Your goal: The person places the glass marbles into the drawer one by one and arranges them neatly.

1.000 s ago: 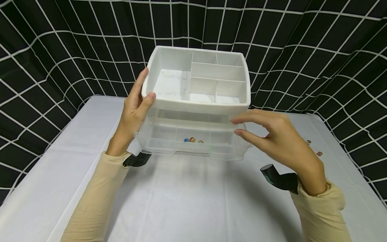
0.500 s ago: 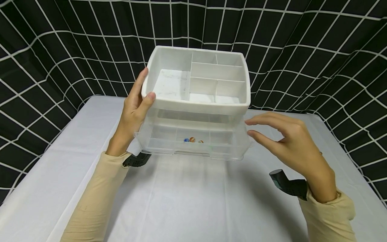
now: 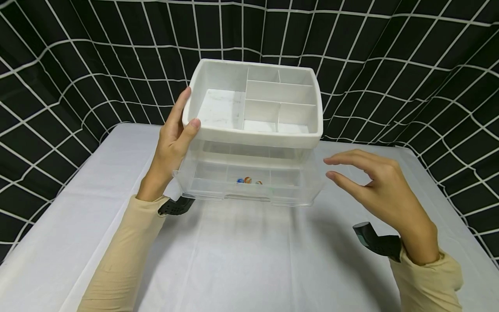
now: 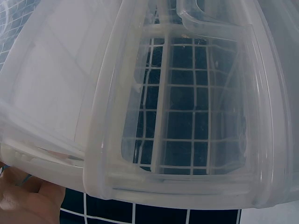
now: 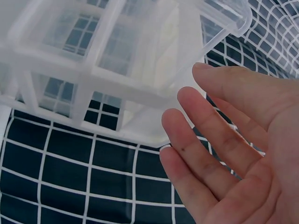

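A white desk organizer [image 3: 253, 138] has an upper tray divided into compartments. Below it, a clear plastic drawer [image 3: 210, 190] juts out toward me. Inside that drawer lie a blue marble [image 3: 240, 180] and two orange marbles [image 3: 247, 180]. My left hand [image 3: 171, 141] grips the organizer's left side, thumb over the rim; in the left wrist view only part of that hand [image 4: 32, 200] shows beside the clear plastic. To the right of the drawer, my right hand [image 3: 376, 184] is held with thumb and fingers apart and nothing between them. The right wrist view has its fingertips [image 5: 175, 119] close to the drawer's side.
White cloth [image 3: 234, 260] covers the table underneath. A black curtain with white grid lines [image 3: 351, 39] surrounds it at the back and both sides. Dark wrist cameras [image 3: 376, 242] sit on both sleeves.
My right hand has moved right and slightly toward me, away from the drawer's right side. It now covers the two loose marbles seen earlier on the table. Left hand and organizer have stayed still.
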`<action>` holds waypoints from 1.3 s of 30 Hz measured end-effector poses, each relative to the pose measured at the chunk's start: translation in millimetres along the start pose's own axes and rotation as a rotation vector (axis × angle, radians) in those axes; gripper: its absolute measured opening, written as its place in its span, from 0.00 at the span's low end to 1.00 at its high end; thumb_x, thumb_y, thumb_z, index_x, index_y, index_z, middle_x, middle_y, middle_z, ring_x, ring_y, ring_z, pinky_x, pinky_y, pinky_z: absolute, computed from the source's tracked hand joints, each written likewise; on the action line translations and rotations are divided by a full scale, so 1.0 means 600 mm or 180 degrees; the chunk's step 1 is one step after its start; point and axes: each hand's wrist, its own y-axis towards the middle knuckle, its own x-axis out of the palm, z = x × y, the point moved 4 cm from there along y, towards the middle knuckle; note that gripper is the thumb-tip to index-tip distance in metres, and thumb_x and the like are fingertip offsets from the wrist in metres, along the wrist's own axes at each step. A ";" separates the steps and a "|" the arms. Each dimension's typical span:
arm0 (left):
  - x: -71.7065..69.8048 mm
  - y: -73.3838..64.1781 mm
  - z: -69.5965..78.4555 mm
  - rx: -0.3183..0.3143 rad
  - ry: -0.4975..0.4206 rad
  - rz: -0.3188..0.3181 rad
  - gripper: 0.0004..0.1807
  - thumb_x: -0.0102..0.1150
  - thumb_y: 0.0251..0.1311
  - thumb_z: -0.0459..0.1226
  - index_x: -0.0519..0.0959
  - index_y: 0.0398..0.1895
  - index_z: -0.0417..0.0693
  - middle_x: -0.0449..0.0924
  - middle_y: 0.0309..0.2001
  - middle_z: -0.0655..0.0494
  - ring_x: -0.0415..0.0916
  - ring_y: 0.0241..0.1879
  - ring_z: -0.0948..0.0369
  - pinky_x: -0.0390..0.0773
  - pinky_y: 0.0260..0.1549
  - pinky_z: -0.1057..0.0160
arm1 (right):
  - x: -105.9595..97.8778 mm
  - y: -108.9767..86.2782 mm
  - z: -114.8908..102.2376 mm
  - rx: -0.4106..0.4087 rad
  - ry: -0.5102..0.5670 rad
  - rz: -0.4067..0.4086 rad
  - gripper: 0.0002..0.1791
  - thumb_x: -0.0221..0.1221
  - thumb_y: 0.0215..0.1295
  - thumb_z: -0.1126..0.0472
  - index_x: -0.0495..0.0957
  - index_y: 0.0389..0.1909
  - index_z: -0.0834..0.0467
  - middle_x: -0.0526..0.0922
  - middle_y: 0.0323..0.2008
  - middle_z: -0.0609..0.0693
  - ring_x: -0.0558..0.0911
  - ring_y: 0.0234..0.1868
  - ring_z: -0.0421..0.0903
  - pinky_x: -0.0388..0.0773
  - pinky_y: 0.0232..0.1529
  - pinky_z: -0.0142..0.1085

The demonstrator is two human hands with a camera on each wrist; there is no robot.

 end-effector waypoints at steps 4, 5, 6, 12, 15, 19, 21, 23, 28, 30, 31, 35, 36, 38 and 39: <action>0.000 0.000 0.001 0.0012 0.0017 0.0001 0.34 0.45 0.71 0.32 0.52 0.79 0.50 0.59 0.74 0.50 0.70 0.57 0.58 0.72 0.55 0.69 | 0.000 -0.006 0.005 0.0078 -0.0054 -0.0029 0.22 0.72 0.44 0.77 0.86 0.43 0.58 0.88 0.39 0.50 0.75 0.51 0.20 0.69 0.53 0.14; 0.000 0.000 0.001 0.0015 0.0017 0.0002 0.34 0.45 0.71 0.32 0.52 0.79 0.50 0.59 0.74 0.50 0.70 0.57 0.58 0.72 0.55 0.69 | 0.000 -0.008 0.007 0.0101 -0.0069 -0.0035 0.22 0.72 0.45 0.77 0.86 0.43 0.58 0.88 0.40 0.51 0.75 0.51 0.20 0.68 0.53 0.14; 0.000 0.000 0.001 0.0012 0.0019 0.0002 0.34 0.45 0.71 0.32 0.52 0.79 0.50 0.59 0.74 0.50 0.70 0.57 0.58 0.72 0.55 0.69 | -0.001 -0.010 0.009 0.0127 -0.0086 -0.0042 0.22 0.72 0.45 0.77 0.86 0.43 0.58 0.88 0.40 0.51 0.75 0.51 0.20 0.68 0.53 0.14; -0.002 0.001 0.000 0.0027 0.0028 0.0019 0.34 0.45 0.71 0.32 0.52 0.79 0.49 0.59 0.74 0.49 0.69 0.58 0.58 0.72 0.56 0.69 | -0.003 -0.017 0.023 0.0263 -0.0175 -0.0072 0.21 0.71 0.47 0.76 0.86 0.44 0.59 0.88 0.41 0.53 0.73 0.52 0.17 0.66 0.52 0.13; -0.002 0.001 0.000 0.0032 0.0022 0.0023 0.34 0.45 0.71 0.32 0.52 0.79 0.49 0.59 0.74 0.48 0.69 0.58 0.58 0.72 0.56 0.69 | -0.005 -0.020 0.031 0.0331 -0.0200 -0.0069 0.20 0.71 0.47 0.76 0.86 0.44 0.59 0.88 0.40 0.53 0.72 0.52 0.16 0.65 0.52 0.13; -0.002 0.001 0.000 0.0027 0.0003 0.0021 0.34 0.45 0.71 0.32 0.52 0.79 0.49 0.59 0.74 0.49 0.69 0.58 0.57 0.72 0.56 0.69 | -0.008 -0.023 0.042 0.0414 -0.0224 -0.0060 0.20 0.71 0.49 0.75 0.86 0.44 0.59 0.88 0.40 0.53 0.73 0.51 0.16 0.66 0.50 0.13; -0.002 0.001 0.000 0.0025 0.0005 0.0021 0.34 0.45 0.71 0.32 0.52 0.79 0.49 0.59 0.74 0.49 0.69 0.58 0.57 0.72 0.56 0.69 | -0.009 -0.024 0.048 0.0469 -0.0244 -0.0063 0.19 0.70 0.50 0.75 0.86 0.44 0.59 0.88 0.41 0.53 0.73 0.51 0.16 0.66 0.47 0.12; -0.002 0.001 -0.002 0.0028 0.0012 0.0021 0.34 0.45 0.71 0.32 0.52 0.79 0.49 0.59 0.74 0.49 0.69 0.58 0.57 0.72 0.56 0.69 | -0.011 -0.027 0.055 0.0547 -0.0276 -0.0062 0.18 0.70 0.51 0.73 0.86 0.45 0.58 0.88 0.41 0.53 0.72 0.51 0.16 0.68 0.42 0.13; -0.002 0.001 -0.005 0.0026 0.0005 0.0023 0.34 0.45 0.71 0.32 0.52 0.79 0.49 0.58 0.74 0.50 0.69 0.58 0.58 0.72 0.56 0.69 | -0.015 -0.033 0.070 0.0685 -0.0354 -0.0038 0.17 0.70 0.53 0.71 0.87 0.45 0.58 0.88 0.42 0.56 0.71 0.51 0.14 0.68 0.37 0.13; -0.002 0.001 -0.005 0.0022 0.0003 0.0022 0.34 0.45 0.71 0.32 0.53 0.79 0.49 0.59 0.74 0.50 0.69 0.58 0.58 0.72 0.56 0.69 | -0.015 -0.033 0.075 0.0694 -0.0351 -0.0027 0.16 0.70 0.53 0.71 0.87 0.44 0.59 0.88 0.41 0.56 0.71 0.51 0.14 0.67 0.40 0.12; -0.002 0.001 -0.005 0.0017 0.0002 0.0022 0.34 0.45 0.71 0.32 0.53 0.79 0.49 0.59 0.74 0.50 0.69 0.58 0.58 0.72 0.56 0.69 | -0.015 -0.034 0.078 0.0694 -0.0349 -0.0023 0.16 0.70 0.53 0.71 0.86 0.44 0.59 0.88 0.41 0.56 0.71 0.50 0.13 0.67 0.42 0.12; -0.002 0.001 -0.005 0.0011 0.0009 0.0016 0.34 0.45 0.71 0.32 0.53 0.79 0.50 0.58 0.74 0.50 0.69 0.58 0.57 0.72 0.56 0.69 | -0.015 -0.036 0.089 0.0715 -0.0367 -0.0017 0.16 0.70 0.53 0.71 0.86 0.44 0.60 0.88 0.41 0.57 0.70 0.50 0.12 0.64 0.46 0.11; -0.002 0.001 -0.005 0.0010 0.0009 0.0016 0.34 0.45 0.71 0.32 0.53 0.79 0.50 0.58 0.74 0.51 0.69 0.58 0.57 0.72 0.56 0.69 | -0.016 -0.037 0.092 0.0735 -0.0381 -0.0024 0.16 0.70 0.53 0.71 0.87 0.44 0.59 0.88 0.41 0.56 0.69 0.49 0.12 0.65 0.45 0.11; -0.003 0.001 -0.005 0.0008 0.0011 0.0020 0.34 0.45 0.71 0.32 0.52 0.79 0.50 0.59 0.74 0.51 0.69 0.58 0.57 0.72 0.56 0.68 | -0.016 -0.040 0.099 0.0797 -0.0411 -0.0044 0.16 0.70 0.54 0.70 0.87 0.45 0.58 0.88 0.42 0.56 0.69 0.49 0.11 0.66 0.41 0.12; -0.003 0.001 -0.005 0.0008 0.0013 0.0021 0.34 0.45 0.71 0.32 0.52 0.79 0.50 0.59 0.74 0.51 0.69 0.58 0.57 0.72 0.56 0.68 | -0.016 -0.041 0.103 0.0840 -0.0422 -0.0056 0.16 0.70 0.54 0.69 0.87 0.45 0.58 0.88 0.42 0.56 0.68 0.49 0.11 0.66 0.39 0.12</action>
